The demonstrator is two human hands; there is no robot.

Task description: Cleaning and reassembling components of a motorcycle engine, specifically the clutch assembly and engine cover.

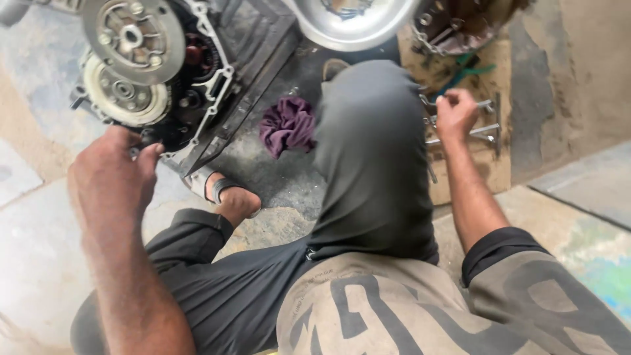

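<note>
I sit on the floor with my knees drawn up, grey trousers filling the middle of the view. My left hand point(112, 174) reaches up to the lower edge of an opened engine point(197, 72) with round clutch plates point(131, 33); its fingertips pinch something small that I cannot make out. My right hand point(455, 113) is out to the right over a set of metal wrenches and T-handled tools point(483, 131) lying on a wooden board point(490, 171), fingers curled around one of them.
A purple rag point(287, 125) lies on the concrete between the engine and my knee. A shiny round metal cover point(355, 26) sits at the top, a dirty engine part point(460, 26) beside it. My sandalled foot point(230, 197) rests below the engine.
</note>
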